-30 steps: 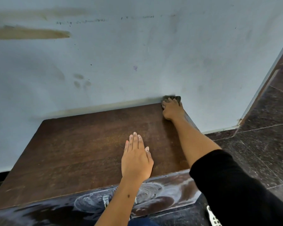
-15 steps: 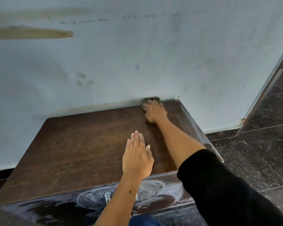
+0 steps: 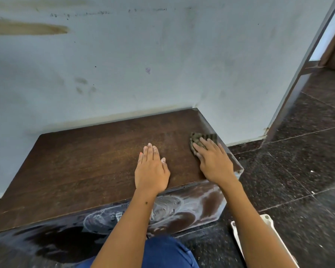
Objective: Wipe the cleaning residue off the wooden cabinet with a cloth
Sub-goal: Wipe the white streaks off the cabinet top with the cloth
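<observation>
A low wooden cabinet (image 3: 85, 161) fills the lower middle of the frame, its back edge against a pale, stained wall (image 3: 162, 64). The left hand (image 3: 152, 169) lies flat on the cabinet top just below the centre of the frame, fingers straight and close together, palm down, holding nothing. The right hand (image 3: 214, 161) is to its right, near the cabinet's right edge, fingers stretched out and pressing down on a dark, crumpled cloth (image 3: 199, 139); the cloth sticks out past the fingertips toward the upper right and lies on the top, close to the right rim. The two hands are near each other but apart. The top is dark brown with a faint dusty sheen. The front face of the cabinet, in the lower part of the frame, carries white swirled residue (image 3: 168, 206), partly hidden behind the left forearm. A blue-clad knee (image 3: 166, 252) shows at the bottom centre. Dark speckled floor tiles (image 3: 298, 161) take up the right side, and a white object (image 3: 267, 219) lies on them at the lower right, partly covered by the right forearm.
</observation>
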A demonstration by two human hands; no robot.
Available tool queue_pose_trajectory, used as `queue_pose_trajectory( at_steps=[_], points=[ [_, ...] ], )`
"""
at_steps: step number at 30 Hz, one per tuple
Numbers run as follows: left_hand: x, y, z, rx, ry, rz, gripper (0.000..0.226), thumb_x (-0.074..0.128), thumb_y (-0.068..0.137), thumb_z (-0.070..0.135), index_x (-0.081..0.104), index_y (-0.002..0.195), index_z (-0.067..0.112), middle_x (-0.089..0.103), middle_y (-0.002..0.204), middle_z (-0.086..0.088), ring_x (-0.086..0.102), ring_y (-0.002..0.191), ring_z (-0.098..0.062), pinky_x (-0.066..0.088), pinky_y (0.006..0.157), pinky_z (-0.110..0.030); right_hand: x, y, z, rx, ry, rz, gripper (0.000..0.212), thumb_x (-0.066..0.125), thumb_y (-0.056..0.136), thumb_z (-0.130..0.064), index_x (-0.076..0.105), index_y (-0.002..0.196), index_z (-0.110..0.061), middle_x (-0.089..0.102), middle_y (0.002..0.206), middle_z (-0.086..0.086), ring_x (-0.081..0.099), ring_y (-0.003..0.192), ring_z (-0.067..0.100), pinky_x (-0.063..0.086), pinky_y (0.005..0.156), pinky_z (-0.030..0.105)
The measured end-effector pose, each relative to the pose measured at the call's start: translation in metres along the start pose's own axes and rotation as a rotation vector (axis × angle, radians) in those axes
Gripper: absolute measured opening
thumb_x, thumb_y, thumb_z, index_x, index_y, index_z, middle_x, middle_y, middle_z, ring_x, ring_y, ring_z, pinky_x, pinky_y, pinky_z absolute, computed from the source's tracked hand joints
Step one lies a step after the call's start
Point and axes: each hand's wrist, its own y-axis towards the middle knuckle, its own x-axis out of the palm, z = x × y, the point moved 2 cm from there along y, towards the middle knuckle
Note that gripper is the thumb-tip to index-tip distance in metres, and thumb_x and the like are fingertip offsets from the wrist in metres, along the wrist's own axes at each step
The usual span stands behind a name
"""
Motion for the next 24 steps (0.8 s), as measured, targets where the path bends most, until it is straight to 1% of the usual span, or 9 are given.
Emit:
queue_pose_trajectory(
  at_steps=[3,5,7,10,13,16,20,22,24],
  points=[
    [0.004,-0.002,0.0,-0.006,0.012,-0.001,0.057,0.014,0.1,0.035,0.005,0.149,0.007,-0.002,0.158,-0.008,-0.003,0.146,-0.019,-0.002,0.118,-0.031,-0.006,-0.055,0.003,0.025,-0.006,0.036,0.043,0.031,0.102,-0.026,0.036,0.144,-0.032,0.025,0.155,-0.007,0.016,0.145,0.015,0.005,0.118,0.033],
    [0.006,-0.003,0.001,-0.008,0.013,0.008,0.057,0.014,0.1,0.035,0.005,0.149,0.007,-0.001,0.158,-0.008,-0.002,0.146,-0.019,-0.002,0.118,-0.031,-0.005,-0.06,0.006,0.046,0.008,0.018,0.043,0.031,0.102,-0.026,0.037,0.144,-0.032,0.025,0.156,-0.007,0.016,0.145,0.015,0.004,0.118,0.033],
    [0.006,-0.003,0.003,-0.006,0.008,0.022,0.057,0.015,0.1,0.035,0.006,0.149,0.007,0.0,0.158,-0.008,-0.001,0.146,-0.019,-0.001,0.118,-0.031,-0.004,-0.039,0.006,0.055,0.006,0.007,0.043,0.03,0.102,-0.026,0.036,0.145,-0.031,0.023,0.156,-0.006,0.014,0.146,0.015,0.005,0.118,0.035],
    [0.005,-0.001,0.005,0.008,-0.002,0.013,0.057,0.015,0.1,0.034,0.006,0.149,0.006,0.001,0.158,-0.01,-0.001,0.146,-0.02,0.0,0.119,-0.032,0.0,0.025,0.004,0.051,-0.015,-0.037,0.044,0.03,0.102,-0.025,0.032,0.147,-0.027,0.02,0.157,-0.002,0.013,0.146,0.02,0.007,0.118,0.039],
    [0.003,-0.002,0.003,0.004,-0.008,0.006,0.056,0.015,0.1,0.033,0.008,0.149,0.005,0.002,0.158,-0.01,-0.001,0.146,-0.021,0.001,0.119,-0.033,0.006,0.086,-0.007,0.038,-0.038,-0.103,0.048,0.031,0.101,-0.023,0.025,0.149,-0.025,0.016,0.159,0.001,0.011,0.146,0.023,0.006,0.119,0.043],
    [0.002,-0.002,0.0,0.001,-0.007,0.015,0.056,0.015,0.1,0.033,0.009,0.149,0.006,0.003,0.158,-0.009,0.001,0.146,-0.02,0.002,0.119,-0.033,0.009,0.104,-0.013,0.024,-0.059,-0.127,0.05,0.032,0.101,-0.022,0.023,0.15,-0.024,0.014,0.159,0.002,0.009,0.146,0.024,0.005,0.119,0.043],
    [0.001,-0.003,0.002,0.006,-0.023,0.02,0.056,0.018,0.1,0.032,0.01,0.149,0.004,0.004,0.158,-0.011,0.001,0.146,-0.021,0.002,0.119,-0.033,0.006,0.05,-0.01,0.009,-0.034,-0.03,0.045,0.033,0.101,-0.023,0.032,0.146,-0.025,0.021,0.157,0.001,0.013,0.145,0.022,0.008,0.119,0.041],
    [-0.002,-0.004,0.003,-0.006,-0.03,0.061,0.056,0.019,0.1,0.03,0.01,0.148,0.003,0.004,0.158,-0.012,0.001,0.146,-0.021,0.002,0.119,-0.032,0.005,0.005,-0.012,0.019,-0.005,0.02,0.044,0.032,0.101,-0.023,0.035,0.145,-0.027,0.023,0.156,-0.001,0.014,0.145,0.02,0.008,0.119,0.039],
    [-0.005,-0.007,0.005,0.002,0.016,0.132,0.055,0.018,0.1,0.03,0.01,0.148,0.003,0.004,0.158,-0.012,0.001,0.146,-0.021,-0.001,0.118,-0.031,0.002,-0.037,-0.014,0.027,-0.009,0.046,0.045,0.032,0.101,-0.023,0.034,0.145,-0.029,0.022,0.157,-0.004,0.014,0.146,0.017,0.007,0.119,0.037]
  ],
)
